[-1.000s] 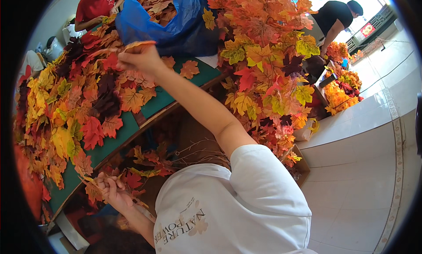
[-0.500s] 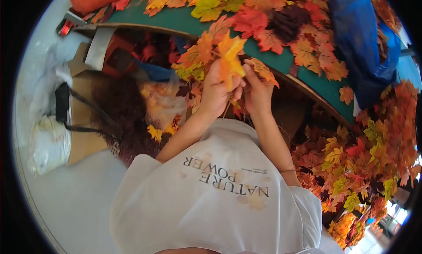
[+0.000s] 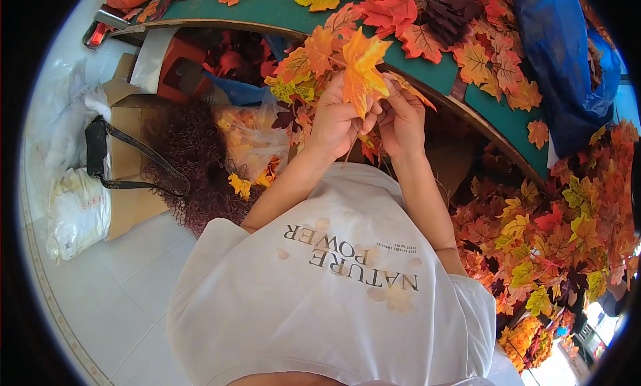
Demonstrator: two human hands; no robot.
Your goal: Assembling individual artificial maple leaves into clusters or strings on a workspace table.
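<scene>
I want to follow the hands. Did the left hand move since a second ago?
Yes. The left hand came up from below the green table edge to the yellow-orange leaf.

One head-worn fisheye looks steeply down, close over the table (image 3: 280,12), rim distorted.

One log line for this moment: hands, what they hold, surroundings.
left hand: grips leaf bunch | right hand: pinches yellow leaf | green table: loose leaves | blue bag: right
</scene>
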